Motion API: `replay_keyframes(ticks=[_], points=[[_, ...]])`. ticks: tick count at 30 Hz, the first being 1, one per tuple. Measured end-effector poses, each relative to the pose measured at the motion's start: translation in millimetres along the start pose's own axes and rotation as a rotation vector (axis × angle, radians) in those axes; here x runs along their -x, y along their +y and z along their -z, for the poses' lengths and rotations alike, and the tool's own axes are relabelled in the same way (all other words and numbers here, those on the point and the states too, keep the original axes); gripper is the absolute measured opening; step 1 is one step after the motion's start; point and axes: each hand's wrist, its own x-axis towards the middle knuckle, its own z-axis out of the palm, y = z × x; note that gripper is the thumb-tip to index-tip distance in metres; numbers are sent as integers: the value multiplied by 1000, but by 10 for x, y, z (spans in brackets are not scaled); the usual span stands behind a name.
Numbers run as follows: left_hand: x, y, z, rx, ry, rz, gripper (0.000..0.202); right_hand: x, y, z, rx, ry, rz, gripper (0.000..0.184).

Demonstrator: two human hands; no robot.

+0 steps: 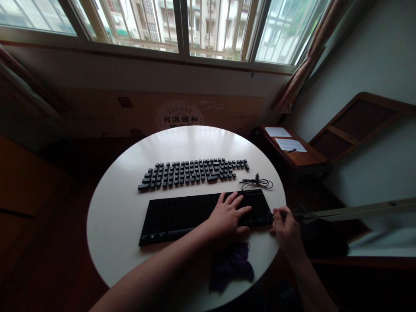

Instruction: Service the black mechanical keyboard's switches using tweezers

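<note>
A black keyboard point(185, 212) lies on the white round table, most of its key area without keycaps. My left hand point(227, 214) rests on its right half with fingers spread, pressing flat. At the keyboard's right front corner, my right hand point(286, 225) is closed in a pinch. Between its fingers is a small dark tool with thin wires, which looks like a keycap puller point(300, 211). A few keys still show along the keyboard's front edge. Behind it, loose black keycaps point(195, 172) are laid out in rows. The bundled cable point(258, 183) lies behind the right end.
A crumpled purple cloth point(232, 264) lies on the table point(113, 225) near me, below my left wrist. Beyond the right edge stands a low brown wooden table point(312, 160) bearing papers point(290, 144) and a pen. Windows and a printed panel point(136, 112) are ahead.
</note>
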Motion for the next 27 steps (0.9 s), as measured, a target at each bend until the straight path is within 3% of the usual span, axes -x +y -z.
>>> replay_keyframes(ticks=[11,27], points=[[-8,-3,-23,-4,8,0,69,65,-133,-71,160,53,126,41],[14,-13,-30,-8,24,-8,69,148,19,-160,103,269,171,52]])
